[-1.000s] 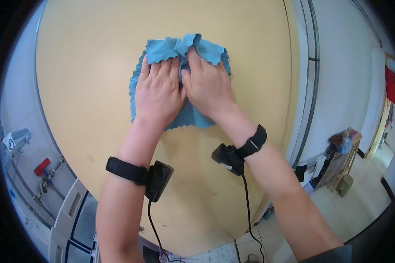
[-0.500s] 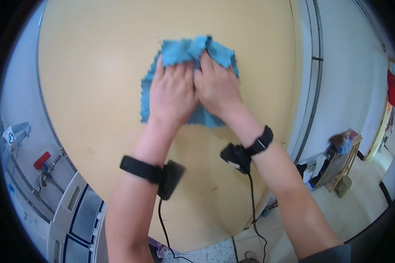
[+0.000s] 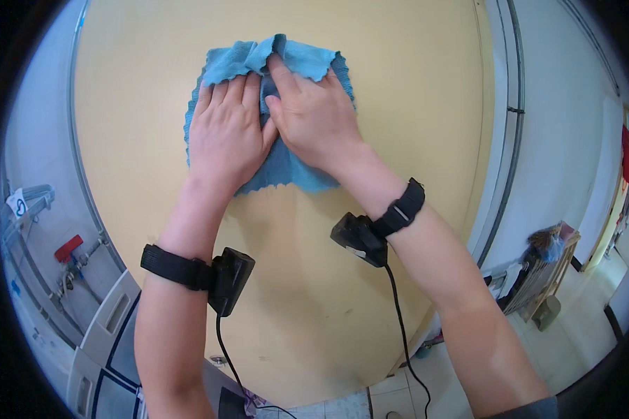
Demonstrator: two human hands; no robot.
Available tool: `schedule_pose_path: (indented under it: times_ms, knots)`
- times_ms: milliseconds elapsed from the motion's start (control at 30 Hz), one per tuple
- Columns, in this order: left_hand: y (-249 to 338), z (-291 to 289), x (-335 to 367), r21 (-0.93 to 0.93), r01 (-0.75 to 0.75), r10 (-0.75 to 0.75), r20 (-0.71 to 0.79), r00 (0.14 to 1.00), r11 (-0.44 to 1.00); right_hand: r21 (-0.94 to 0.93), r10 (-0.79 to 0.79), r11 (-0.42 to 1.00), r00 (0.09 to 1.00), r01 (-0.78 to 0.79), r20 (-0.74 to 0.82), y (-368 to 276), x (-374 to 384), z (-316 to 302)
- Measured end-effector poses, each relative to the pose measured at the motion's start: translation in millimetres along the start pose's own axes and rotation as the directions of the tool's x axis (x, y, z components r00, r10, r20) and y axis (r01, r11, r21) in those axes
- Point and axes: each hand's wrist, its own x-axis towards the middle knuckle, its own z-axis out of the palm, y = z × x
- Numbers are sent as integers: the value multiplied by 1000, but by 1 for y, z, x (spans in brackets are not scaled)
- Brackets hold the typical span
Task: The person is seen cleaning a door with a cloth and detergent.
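Note:
A light-blue cloth (image 3: 293, 167) with a wavy edge is spread against a large pale-yellow door panel (image 3: 412, 77). My left hand (image 3: 229, 133) lies flat on the cloth's left half, fingers stretched upward. Beside it, my right hand (image 3: 318, 119) presses flat on the right half, its thumb close to the left hand. The cloth's top edge folds down over the fingertips of both hands and hides them. Each wrist wears a black strap with a small black device, the left device (image 3: 230, 279) and the right device (image 3: 360, 237), trailing thin cables.
To the left are a pipe valve with a red handle (image 3: 68, 248), blue hangers (image 3: 31, 202) and a white appliance (image 3: 108, 314). A grey pipe (image 3: 516, 140) runs down the wall at right. Beyond it stands a wooden rack (image 3: 548, 269) on the tiled floor, with a dustpan (image 3: 546, 312) beside it.
Both hands and the cloth have moved left and a little upward across the panel. The hands now lie slightly farther apart at the fingers.

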Motion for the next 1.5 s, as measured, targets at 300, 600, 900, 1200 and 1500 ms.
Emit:
schedule_pose_path:
  times_ms: [300, 600, 900, 1200, 1500]
  knots:
    - [12, -3, -45, -82, -79, 89, 122, 989, 993, -83, -30, 996, 989, 42, 142, -7, -33, -5]
    - [19, -1, -30, -19, 40, -37, 145, 989, 999, -66, 67, 996, 997, -64, 45, -16, -28, 1]
    - [5, 7, -4, -9, -89, 89, -36, 995, 996, -185, -21, 982, 996, 36, 84, 8, -9, -1]
    - [31, 2, -40, -60, -23, 26, 53, 998, 998, -222, -29, 974, 998, 41, 56, -2, -56, -11]
    - [2, 7, 0, 5, -127, 127, -96, 987, 992, -375, -63, 925, 998, 68, 27, 21, -5, -4]
